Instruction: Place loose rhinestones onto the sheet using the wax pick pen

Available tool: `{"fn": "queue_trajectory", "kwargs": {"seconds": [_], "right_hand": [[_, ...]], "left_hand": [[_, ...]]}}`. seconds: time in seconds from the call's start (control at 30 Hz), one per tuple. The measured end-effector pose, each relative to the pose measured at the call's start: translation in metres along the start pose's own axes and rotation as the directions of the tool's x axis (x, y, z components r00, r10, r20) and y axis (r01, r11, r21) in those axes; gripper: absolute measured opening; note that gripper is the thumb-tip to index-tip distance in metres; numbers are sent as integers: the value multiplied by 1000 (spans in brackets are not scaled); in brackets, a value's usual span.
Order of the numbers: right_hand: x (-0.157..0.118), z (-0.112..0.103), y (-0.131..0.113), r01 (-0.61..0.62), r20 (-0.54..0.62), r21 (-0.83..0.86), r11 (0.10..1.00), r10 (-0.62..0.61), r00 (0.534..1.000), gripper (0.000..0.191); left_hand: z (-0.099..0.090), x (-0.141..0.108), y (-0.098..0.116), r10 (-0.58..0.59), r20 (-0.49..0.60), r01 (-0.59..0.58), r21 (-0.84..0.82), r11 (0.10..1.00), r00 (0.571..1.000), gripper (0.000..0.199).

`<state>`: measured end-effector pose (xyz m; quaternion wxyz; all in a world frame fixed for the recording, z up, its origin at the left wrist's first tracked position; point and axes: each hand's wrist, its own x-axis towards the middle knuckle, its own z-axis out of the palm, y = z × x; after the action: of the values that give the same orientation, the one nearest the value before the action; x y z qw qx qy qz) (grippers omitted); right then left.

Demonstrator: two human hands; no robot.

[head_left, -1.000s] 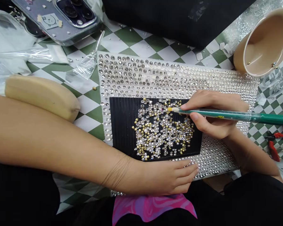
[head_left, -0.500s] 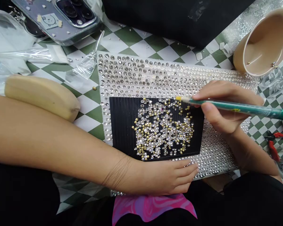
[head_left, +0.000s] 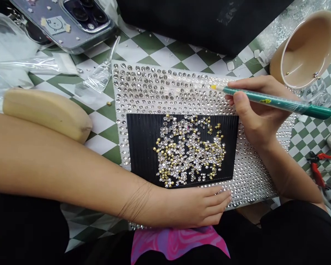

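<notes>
My right hand (head_left: 257, 117) pinches a green picking pencil (head_left: 281, 103) with a yellow tip. That tip is over the upper rows of a white sheet (head_left: 143, 108) studded with clear rhinestones; whether it touches them I cannot tell. On the sheet lies a black ridged tray (head_left: 142, 143). Loose clear rhinestones (head_left: 191, 151) with gold backs are spread over its middle and right side. My left hand (head_left: 193, 208) rests flat along the sheet's near edge, just below the tray, its fingers stretched out and holding nothing.
A beige cup (head_left: 277, 66) stands tilted at upper right, near red-handled cutters (head_left: 317, 169). A black box (head_left: 198, 22) is at the back. On the left are a phone (head_left: 71, 22), a yellowish curved object (head_left: 46, 112) and plastic wrappers (head_left: 96, 75), on a green-and-white checked cloth (head_left: 107, 129).
My right hand has moved up and away from the tray's top edge, carrying the pencil's tip over the studded rows. My left hand has stayed in place.
</notes>
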<state>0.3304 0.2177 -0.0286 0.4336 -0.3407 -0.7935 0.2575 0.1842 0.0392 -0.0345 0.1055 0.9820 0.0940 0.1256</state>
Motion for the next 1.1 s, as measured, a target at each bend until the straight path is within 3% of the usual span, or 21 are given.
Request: {"fn": "queue_trajectory", "kwargs": {"seconds": [0.33, 0.5, 0.63, 0.8, 1.0, 1.1], "right_hand": [[2, -1, -1, -67, 36, -11, 998, 67, 997, 19], [-2, -1, -7, 2, -11, 51, 999, -1, 1000, 20], [-4, -2, -26, 130, 170, 191, 973, -163, 972, 27], [-5, -3, -40, 149, 387, 191, 970, -214, 897, 23], [-5, -2, -41, 154, 430, 116, 981, -190, 883, 17], [-7, -1, -42, 137, 391, 117, 984, -172, 904, 19]], "left_hand": [[1, -1, 0, 12, -19, -10, 95, 995, 1000, 58], [-1, 0, -1, 16, -6, -15, 107, 994, 1000, 59], [-2, 1, -1, 20, -7, -19, 121, 992, 1000, 61], [-2, 1, -1, 4, -29, -1, 133, 991, 1000, 61], [-1, 0, 0, 5, -12, -3, 127, 992, 1000, 57], [-1, 0, 0, 0, -20, 3, 123, 992, 1000, 56]]}}
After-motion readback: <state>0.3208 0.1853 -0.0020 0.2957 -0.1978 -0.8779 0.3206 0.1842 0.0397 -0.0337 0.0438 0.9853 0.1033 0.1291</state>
